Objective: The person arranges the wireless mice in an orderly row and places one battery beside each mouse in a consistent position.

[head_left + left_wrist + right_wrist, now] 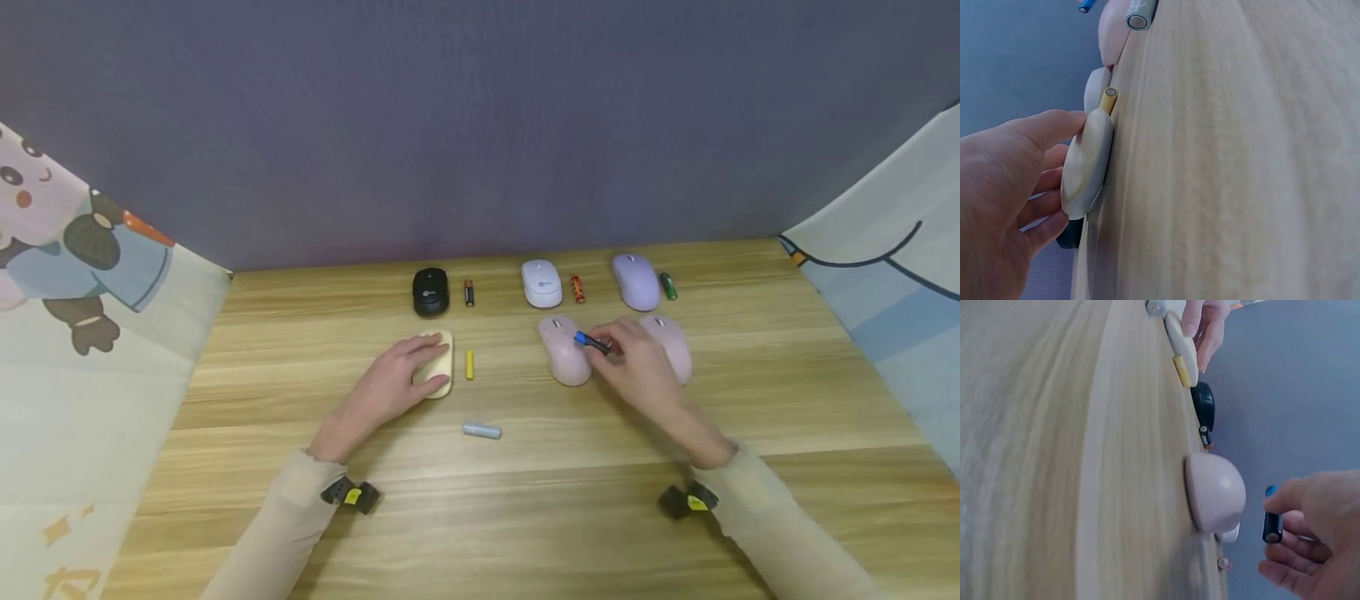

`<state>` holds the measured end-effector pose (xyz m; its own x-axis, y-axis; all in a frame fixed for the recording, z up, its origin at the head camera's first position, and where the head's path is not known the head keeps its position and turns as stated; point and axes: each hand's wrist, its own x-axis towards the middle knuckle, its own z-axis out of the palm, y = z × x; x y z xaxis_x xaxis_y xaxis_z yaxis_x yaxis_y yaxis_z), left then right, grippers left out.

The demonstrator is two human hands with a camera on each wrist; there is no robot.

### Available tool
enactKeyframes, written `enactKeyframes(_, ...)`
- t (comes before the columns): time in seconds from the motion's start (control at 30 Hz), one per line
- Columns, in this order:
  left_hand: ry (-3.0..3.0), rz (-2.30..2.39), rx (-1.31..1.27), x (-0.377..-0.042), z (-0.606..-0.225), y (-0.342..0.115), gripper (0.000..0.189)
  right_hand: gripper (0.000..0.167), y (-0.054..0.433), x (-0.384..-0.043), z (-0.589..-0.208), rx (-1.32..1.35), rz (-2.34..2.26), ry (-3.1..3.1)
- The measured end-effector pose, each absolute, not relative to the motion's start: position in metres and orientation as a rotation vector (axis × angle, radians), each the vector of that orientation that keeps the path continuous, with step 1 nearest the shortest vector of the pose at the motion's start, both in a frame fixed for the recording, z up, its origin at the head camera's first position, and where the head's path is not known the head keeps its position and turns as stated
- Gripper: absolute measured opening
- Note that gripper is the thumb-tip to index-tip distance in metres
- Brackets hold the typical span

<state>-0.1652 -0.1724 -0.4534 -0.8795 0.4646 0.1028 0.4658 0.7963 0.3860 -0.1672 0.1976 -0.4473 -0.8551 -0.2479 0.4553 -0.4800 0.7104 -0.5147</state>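
My left hand (392,377) lies over a cream computer mouse (443,364) and holds it, thumb at its near end and fingers toward its far end. In the left wrist view the cream mouse (1088,164) sits between thumb and fingertips. My right hand (637,367) pinches a battery (592,342), black with a blue end, above the table between two pink mice. Of these, the left pink mouse (564,350) is in plain sight. The right pink mouse (672,346) is partly covered by the hand. A yellow battery (470,365) lies right of the cream mouse.
A grey-blue battery (482,431) lies nearer me. Along the back are a black mouse (431,292), black-and-copper battery (469,293), white mouse (542,283), red battery (577,289), purple mouse (637,282) and green battery (668,286). A dark panel (480,125) stands behind the table.
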Motion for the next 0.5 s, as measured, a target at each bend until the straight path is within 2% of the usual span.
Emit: enactKeyframes(0.5,-2.967,-0.639,-0.774,-0.165,-0.454,-0.173,0.059,0.013,0.211,-0.171,-0.460,0.359,0.857,-2.718)
